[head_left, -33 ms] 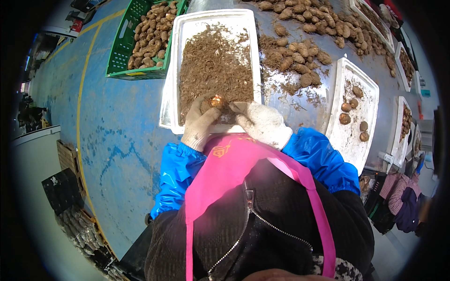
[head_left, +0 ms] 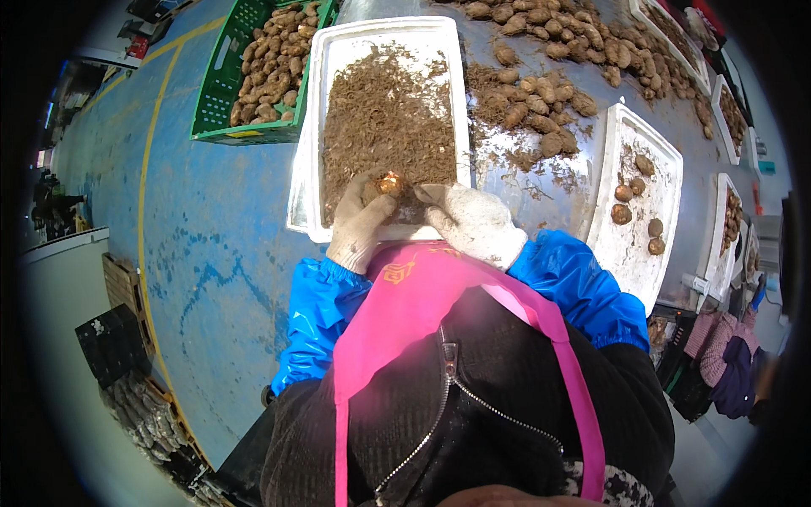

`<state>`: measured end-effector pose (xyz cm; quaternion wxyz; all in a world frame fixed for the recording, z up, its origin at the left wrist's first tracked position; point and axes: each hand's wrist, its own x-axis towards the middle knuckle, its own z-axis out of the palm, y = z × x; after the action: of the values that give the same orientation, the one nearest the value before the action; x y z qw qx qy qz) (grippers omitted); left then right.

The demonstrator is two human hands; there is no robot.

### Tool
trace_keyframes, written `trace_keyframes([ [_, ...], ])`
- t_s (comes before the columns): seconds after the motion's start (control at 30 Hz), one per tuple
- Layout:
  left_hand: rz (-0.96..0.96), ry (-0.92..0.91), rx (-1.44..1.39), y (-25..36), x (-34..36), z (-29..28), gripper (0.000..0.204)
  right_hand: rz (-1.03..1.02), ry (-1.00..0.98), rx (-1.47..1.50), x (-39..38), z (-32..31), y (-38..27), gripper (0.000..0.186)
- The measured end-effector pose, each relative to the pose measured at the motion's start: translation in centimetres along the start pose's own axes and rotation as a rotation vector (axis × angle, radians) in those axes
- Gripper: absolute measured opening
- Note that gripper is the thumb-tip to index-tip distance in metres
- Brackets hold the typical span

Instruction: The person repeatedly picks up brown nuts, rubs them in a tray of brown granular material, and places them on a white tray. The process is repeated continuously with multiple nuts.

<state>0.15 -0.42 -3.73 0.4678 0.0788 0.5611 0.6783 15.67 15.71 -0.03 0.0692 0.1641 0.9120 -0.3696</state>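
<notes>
My left hand [head_left: 359, 221], in a soiled white knit glove, is closed around a brown taro corm [head_left: 390, 182] with a pale, reddish top end facing up. My right hand [head_left: 475, 221], gloved the same way, has its fingers bent in against the corm's right side. What those fingers grip, if anything, is hidden. Both hands are over the near end of a white tray [head_left: 462, 93]. Brown root fibres and peelings [head_left: 376, 118] cover much of that tray's bottom.
A green crate [head_left: 221, 84] of taro stands beyond the tray on the left. Loose taro [head_left: 541, 106] lies on the metal table to the right, with more piled behind. Another white tray [head_left: 621, 262] farther right holds several corms. A person's checked sleeve [head_left: 718, 342] shows at far right.
</notes>
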Motion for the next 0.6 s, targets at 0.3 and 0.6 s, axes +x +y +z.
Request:
trace_keyframes([
  [0.3, -0.075, 0.016, 0.253, 1.4, -0.6, 1.2, 0.06, -0.048, -0.073, -0.063, 0.4, 0.9, 0.1, 0.041],
  [0.6, -0.057, -0.038, 0.253, 1.2, -0.3, 0.4, 0.063, -0.067, 0.048, -0.028, 0.1, 1.0, 0.5, 0.035],
])
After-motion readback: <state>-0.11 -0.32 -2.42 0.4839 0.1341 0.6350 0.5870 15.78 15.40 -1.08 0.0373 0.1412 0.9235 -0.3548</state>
